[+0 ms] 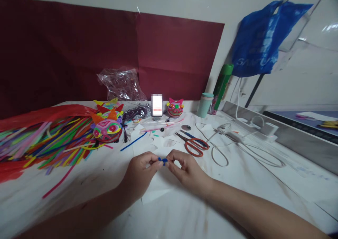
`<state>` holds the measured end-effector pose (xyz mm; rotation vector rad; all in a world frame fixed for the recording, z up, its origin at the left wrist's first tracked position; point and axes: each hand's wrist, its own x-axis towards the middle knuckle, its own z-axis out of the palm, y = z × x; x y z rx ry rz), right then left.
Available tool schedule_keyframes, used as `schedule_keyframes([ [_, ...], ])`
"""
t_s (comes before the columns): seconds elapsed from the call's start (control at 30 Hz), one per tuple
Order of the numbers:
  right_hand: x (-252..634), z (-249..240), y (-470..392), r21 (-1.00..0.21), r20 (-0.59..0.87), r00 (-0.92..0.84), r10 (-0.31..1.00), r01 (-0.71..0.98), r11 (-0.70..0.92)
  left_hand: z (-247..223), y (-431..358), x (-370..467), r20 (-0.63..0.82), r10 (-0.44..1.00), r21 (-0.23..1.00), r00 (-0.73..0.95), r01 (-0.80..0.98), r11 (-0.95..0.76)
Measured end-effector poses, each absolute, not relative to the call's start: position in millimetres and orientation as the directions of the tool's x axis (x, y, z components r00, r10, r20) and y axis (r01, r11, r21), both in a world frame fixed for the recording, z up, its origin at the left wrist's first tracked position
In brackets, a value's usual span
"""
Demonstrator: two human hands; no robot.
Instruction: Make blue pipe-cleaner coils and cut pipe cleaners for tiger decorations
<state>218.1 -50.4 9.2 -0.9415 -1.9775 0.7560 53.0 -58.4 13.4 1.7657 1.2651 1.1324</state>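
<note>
Both forearms extend inward over the white counter (79,203), hands meeting at centre. Left hand (141,173) and right hand (185,172) each pinch one end of a short blue pipe-cleaner piece (163,160), fingertips curled, knuckles raised. The piece is held just above white paper scraps (158,149). Red-handled scissors (194,145) lie near, behind the right hand.

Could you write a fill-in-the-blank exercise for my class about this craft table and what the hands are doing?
1. Both hands, left hand and right hand, pinch a short ____ pipe cleaner piece between them.
2. The scissors have ____ handles.
3. The loose pipe cleaners lie on the person's ____ side.
4. The plastic bag hanging on the wall is ____.

Missing words: blue; red; left; blue
</note>
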Motion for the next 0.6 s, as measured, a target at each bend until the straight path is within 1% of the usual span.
schedule_keyframes([
  [0.1, 221, 11, -51, -0.677, 0.427, -0.474, 0.770, 0.397, 0.620, 17, -58, 51, 0.318, 0.919, 0.790, 0.233, 0.470, -0.393],
  [0.2, 224, 11, -51, -0.562, 0.471, -0.563, 0.680, 0.402, 0.722, 19, -56, 49, 0.282, 0.892, 0.731, 0.354, 0.523, -0.438],
  [0.3, 224, 10, -52, -0.489, 0.497, -0.600, 0.628, 0.405, 0.773, 20, -53, 47, 0.233, 0.886, 0.724, 0.401, 0.537, -0.433],
  [0.37, 224, 10, -51, -0.512, 0.486, -0.590, 0.645, 0.407, 0.757, 23, -52, 45, 0.222, 0.884, 0.728, 0.412, 0.533, -0.431],
  [0.43, 224, 12, -50, -0.602, 0.436, -0.567, 0.699, 0.394, 0.695, 27, -51, 44, 0.207, 0.888, 0.741, 0.412, 0.526, -0.417],
  [0.5, 224, 15, -49, -0.689, 0.382, -0.538, 0.751, 0.376, 0.620, 30, -51, 43, 0.171, 0.907, 0.772, 0.385, 0.519, -0.366],
  [0.53, 224, 16, -49, -0.708, 0.381, -0.519, 0.766, 0.369, 0.602, 30, -51, 43, 0.143, 0.919, 0.791, 0.368, 0.516, -0.330],
  [0.6, 225, 17, -49, -0.690, 0.448, -0.474, 0.758, 0.356, 0.630, 29, -51, 44, 0.098, 0.928, 0.817, 0.358, 0.503, -0.281],
])
